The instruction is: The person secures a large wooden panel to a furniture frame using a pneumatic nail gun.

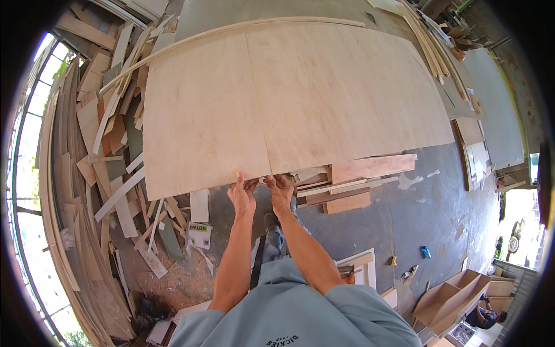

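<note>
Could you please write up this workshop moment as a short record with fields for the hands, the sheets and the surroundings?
Setting: wood workshop, grey floor
Left hand: on the near edge of the left plywood sheet, fingers curled over it
Right hand: on the near edge of the right plywood sheet
Sheets: side by side, meeting along a seam just above the hands
Under the sheets: stacked boards
Left side: pile of offcuts by the window
Lower right: cardboard box

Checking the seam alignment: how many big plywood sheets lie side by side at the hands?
2: the left sheet by the left hand, the right sheet by the right hand. More may lie hidden underneath.
</note>
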